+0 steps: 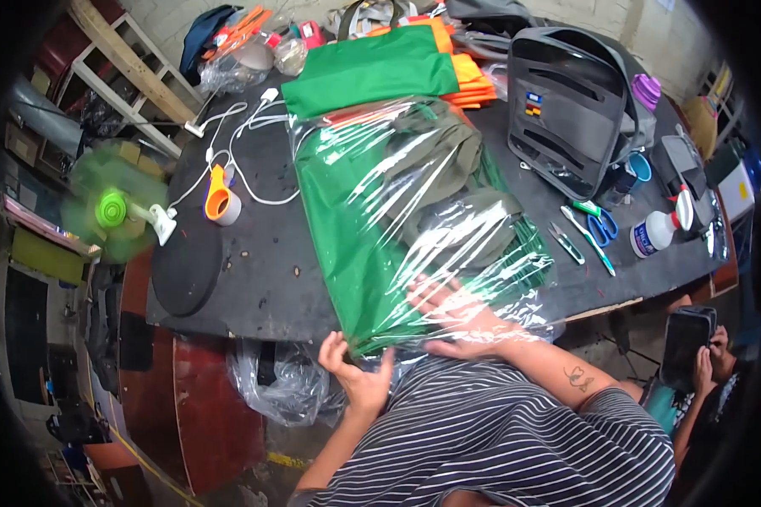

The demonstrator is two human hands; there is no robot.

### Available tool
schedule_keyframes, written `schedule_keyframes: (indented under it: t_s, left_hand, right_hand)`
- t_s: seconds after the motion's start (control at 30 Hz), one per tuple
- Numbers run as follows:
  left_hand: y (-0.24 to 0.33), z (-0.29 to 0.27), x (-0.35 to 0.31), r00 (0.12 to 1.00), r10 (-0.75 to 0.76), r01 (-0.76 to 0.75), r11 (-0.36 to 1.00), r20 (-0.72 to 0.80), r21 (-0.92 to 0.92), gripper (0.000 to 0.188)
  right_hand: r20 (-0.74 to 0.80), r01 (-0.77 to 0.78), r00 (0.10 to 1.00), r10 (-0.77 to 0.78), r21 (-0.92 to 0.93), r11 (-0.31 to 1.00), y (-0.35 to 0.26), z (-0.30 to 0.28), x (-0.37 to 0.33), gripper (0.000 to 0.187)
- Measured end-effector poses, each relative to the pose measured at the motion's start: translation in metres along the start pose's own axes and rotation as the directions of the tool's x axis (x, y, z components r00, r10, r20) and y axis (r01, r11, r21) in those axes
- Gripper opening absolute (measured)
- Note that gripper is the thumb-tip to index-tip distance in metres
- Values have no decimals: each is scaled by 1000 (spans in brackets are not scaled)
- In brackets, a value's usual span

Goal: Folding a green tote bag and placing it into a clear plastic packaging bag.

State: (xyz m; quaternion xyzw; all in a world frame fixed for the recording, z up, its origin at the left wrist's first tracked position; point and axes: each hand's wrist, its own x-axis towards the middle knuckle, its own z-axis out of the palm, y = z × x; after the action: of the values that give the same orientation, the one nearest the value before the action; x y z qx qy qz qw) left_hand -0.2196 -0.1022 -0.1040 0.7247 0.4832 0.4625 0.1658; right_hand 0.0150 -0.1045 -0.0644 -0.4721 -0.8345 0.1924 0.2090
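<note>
A large clear plastic bag point(372, 182) lies on the dark table with green fabric bags point(338, 228) inside it. Their grey-green handles point(435, 160) are bunched toward the right side of the plastic. My right hand point(465, 321) is spread out at the bag's near right part, fingers stretched forward. Shiny plastic overlaps its fingers, and I cannot tell whether the hand is inside or on top. At the near left corner, by the table edge, my left hand point(359, 376) has thumb and fingers apart, close to the plastic.
Beyond lie a folded green bag point(380, 68) and orange bags point(472, 80). To the right are a grey backpack point(558, 110), blue scissors point(602, 226), snips point(566, 243) and a spray bottle point(655, 230). A tape dispenser point(221, 203), white cable point(266, 201) and fan point(112, 207) are left.
</note>
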Motion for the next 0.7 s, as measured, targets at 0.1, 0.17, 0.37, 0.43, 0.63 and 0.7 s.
schedule_keyframes:
  t_s: [0.1,0.17,0.37,0.43,0.63,0.7]
  left_hand:
    - [-6,-29,20,972,-202,182,971,123,154,50]
    - [-9,-43,25,923,-260,215,960,283,180,14]
    - [16,-40,20,898,-263,317,942,352,-106,17]
    - [-11,-29,2,833,-378,496,834,403,-242,19]
    - [-68,-62,-12,457,-334,889,131,825,-439,64]
    - [-67,-60,5,404,-411,913,127,817,-388,63]
  right_hand:
    - [-46,-158,987,153,-141,977,3,5,0,90]
    - [-179,-251,964,198,-351,902,23,18,16,87]
    - [-657,-371,708,259,-34,928,20,-54,85,64]
    - [-437,-378,844,310,-77,922,12,-38,82,56]
    - [-88,-155,987,133,-350,924,-2,53,39,76]
    - [-79,-155,987,139,-280,947,-2,45,44,75]
